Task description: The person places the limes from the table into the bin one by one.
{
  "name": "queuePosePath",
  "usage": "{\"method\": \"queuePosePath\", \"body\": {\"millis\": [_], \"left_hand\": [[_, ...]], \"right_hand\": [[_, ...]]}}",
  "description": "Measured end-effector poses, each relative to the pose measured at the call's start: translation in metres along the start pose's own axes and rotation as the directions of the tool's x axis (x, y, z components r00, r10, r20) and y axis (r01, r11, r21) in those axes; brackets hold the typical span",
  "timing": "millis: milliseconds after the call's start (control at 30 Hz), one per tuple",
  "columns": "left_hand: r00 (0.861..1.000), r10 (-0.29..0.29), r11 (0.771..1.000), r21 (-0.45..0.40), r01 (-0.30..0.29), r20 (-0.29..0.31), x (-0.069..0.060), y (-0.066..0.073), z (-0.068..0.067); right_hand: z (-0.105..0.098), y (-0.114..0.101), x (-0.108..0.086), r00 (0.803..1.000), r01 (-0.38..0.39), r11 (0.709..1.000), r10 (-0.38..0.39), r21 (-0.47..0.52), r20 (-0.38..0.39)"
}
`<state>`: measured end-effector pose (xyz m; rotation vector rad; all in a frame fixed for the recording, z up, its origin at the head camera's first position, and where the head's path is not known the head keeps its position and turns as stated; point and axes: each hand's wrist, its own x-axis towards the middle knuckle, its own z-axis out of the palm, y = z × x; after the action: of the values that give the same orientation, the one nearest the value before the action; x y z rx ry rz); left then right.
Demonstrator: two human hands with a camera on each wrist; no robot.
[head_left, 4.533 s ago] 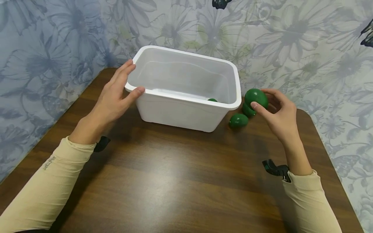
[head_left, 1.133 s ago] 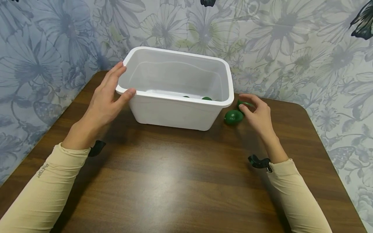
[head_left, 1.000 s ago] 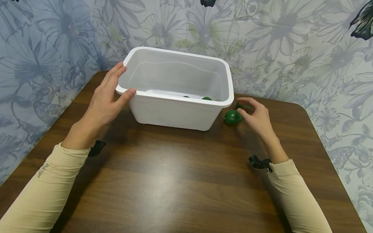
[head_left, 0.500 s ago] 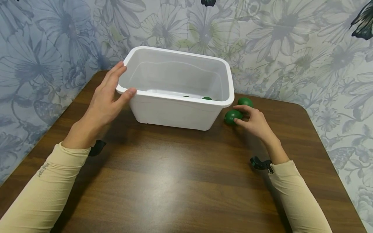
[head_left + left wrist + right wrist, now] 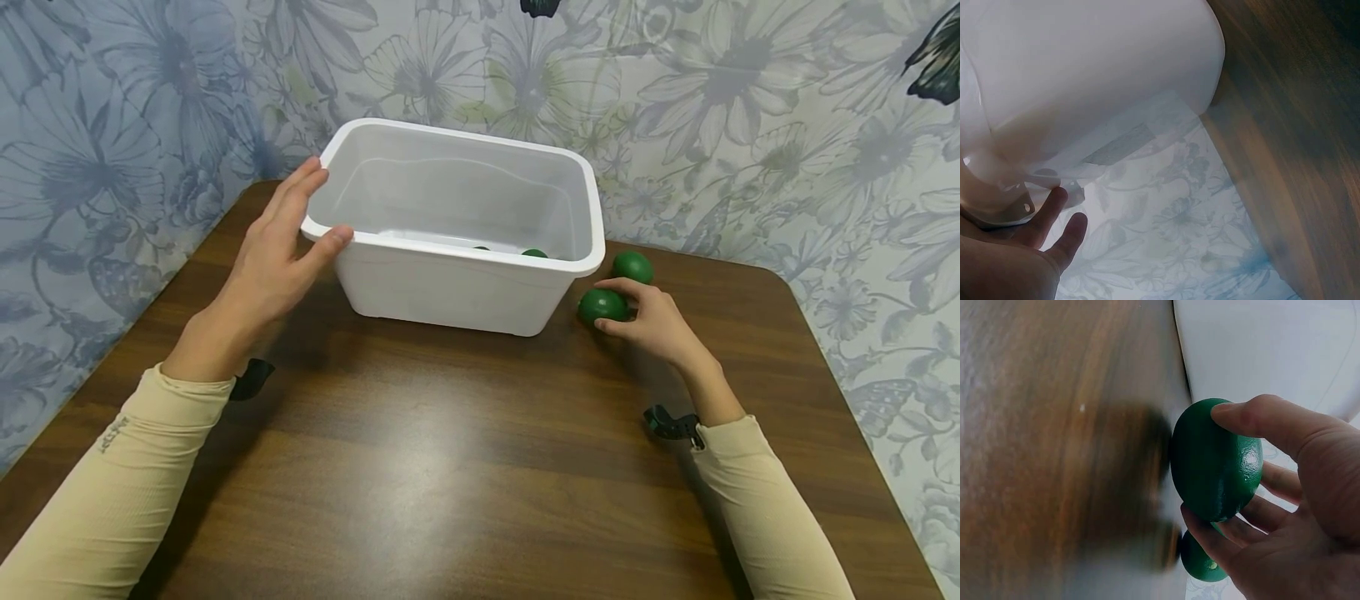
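My right hand [image 5: 656, 325] is at the nearer of two green limes [image 5: 602, 307] on the table, right of a white plastic tub [image 5: 450, 287]. In the right wrist view, its thumb and fingers curl round this glossy oval lime [image 5: 1213, 462]. Just behind it lies the other lime [image 5: 632, 267], partly covered by my fingers in that view. My left hand [image 5: 270, 258] rests on the tub's left front corner, fingers straight along the rim and thumb over the front edge. Inside the tub, the tops of two limes [image 5: 534, 252] show above the front rim; the rest is hidden.
The brown wooden table [image 5: 420, 450] extends in front of the tub, with rounded far corners. A wall with floral paper [image 5: 720, 125] stands directly behind the table. Both wrists carry a black camera strap [image 5: 671, 423].
Since the earliest frame, a second lime has appeared in the tub. My right hand has since shifted from the farther lime toward me onto the nearer one. The left hand keeps its place.
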<state>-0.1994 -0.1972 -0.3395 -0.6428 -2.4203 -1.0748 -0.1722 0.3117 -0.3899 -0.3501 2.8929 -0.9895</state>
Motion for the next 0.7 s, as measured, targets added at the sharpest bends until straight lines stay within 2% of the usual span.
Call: {"method": "queuePosePath", "body": {"millis": [333,700], "left_hand": [[1.0,-0.017,1.0,0.012,0.017,0.01,0.001,0.0,-0.001],[1.0,-0.021,1.0,0.006,0.021,0.013,0.0,0.0,-0.002]], "right_hand": [[0.002,0.0,-0.001,0.996,0.03,1.0,-0.03,-0.002,-0.079],[-0.003,-0.01,-0.001,0.976,0.047,0.999,-0.046,0.001,-0.213]]}}
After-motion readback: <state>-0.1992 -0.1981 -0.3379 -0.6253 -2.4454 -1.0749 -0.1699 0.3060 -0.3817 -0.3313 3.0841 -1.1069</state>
